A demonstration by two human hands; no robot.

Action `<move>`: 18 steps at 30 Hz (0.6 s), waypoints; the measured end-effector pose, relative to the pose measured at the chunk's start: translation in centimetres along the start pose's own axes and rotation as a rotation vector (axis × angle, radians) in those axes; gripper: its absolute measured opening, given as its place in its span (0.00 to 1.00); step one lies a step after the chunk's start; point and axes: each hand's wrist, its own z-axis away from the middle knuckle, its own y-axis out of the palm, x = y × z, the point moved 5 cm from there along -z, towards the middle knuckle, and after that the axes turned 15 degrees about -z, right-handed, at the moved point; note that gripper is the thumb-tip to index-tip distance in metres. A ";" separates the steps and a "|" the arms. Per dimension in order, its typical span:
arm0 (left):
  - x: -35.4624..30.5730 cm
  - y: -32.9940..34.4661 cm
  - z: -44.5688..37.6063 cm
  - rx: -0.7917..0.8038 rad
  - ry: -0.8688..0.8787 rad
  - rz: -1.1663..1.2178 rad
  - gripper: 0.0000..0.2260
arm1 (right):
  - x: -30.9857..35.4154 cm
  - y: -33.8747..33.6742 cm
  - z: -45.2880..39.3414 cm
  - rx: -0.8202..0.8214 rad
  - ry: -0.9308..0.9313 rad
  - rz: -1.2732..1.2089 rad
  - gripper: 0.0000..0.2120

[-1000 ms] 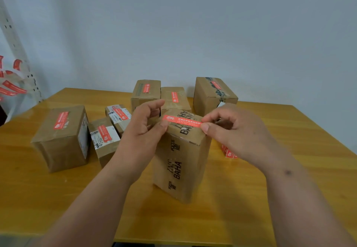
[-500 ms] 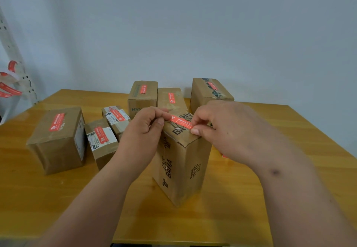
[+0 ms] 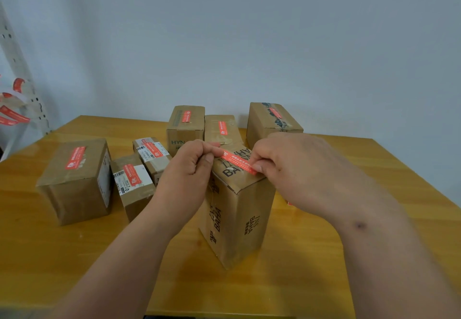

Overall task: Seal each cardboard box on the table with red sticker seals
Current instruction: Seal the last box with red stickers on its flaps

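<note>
Centre of tabletop (image 3: 62, 256): upright cardboard box (image 3: 239, 219). Left hand (image 3: 189, 166) and right hand (image 3: 289, 166) pinch opposite ends of a red sticker seal (image 3: 237, 162) across its top. Sealed boxes (image 3: 77, 179) stand from 9 to 12 o'clock.

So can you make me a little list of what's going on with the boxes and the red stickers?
Being sealed: tall box standing upright at the front
Sticker in use: red sticker stretched across the tall box's top
Left hand: pinches the sticker's left end
Right hand: pinches the sticker's right end
Other boxes: six behind and to the left, each with a red sticker on top
Table: yellow wood
Spare stickers: hanging at the far left
</note>
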 end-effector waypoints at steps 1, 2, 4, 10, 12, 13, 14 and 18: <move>0.0 0.0 0.0 0.002 0.002 -0.002 0.11 | -0.3 -0.2 0.0 0.000 0.023 -0.058 0.08; 0.0 0.0 0.0 0.003 0.004 -0.003 0.11 | -0.5 -0.3 0.0 0.000 0.037 -0.108 0.08; 0.0 0.0 0.1 -0.002 0.005 -0.001 0.11 | -0.8 -0.4 0.0 0.005 0.045 -0.148 0.06; 0.0 0.0 0.2 -0.012 0.009 0.006 0.10 | -0.8 -0.5 -0.4 0.027 0.062 -0.136 0.06; 0.0 0.0 0.2 -0.009 0.011 0.004 0.10 | -0.7 -0.6 -0.8 0.041 0.066 -0.110 0.06; 0.0 0.1 0.1 -0.006 0.013 0.001 0.10 | -0.7 -0.5 -0.9 0.048 0.065 -0.093 0.07; 0.0 0.1 0.1 -0.003 0.014 -0.002 0.10 | -0.7 -0.5 -1.1 0.055 0.063 -0.079 0.07; 0.0 0.1 0.0 0.003 0.018 0.001 0.10 | -0.6 -0.4 -1.3 0.075 0.065 -0.048 0.09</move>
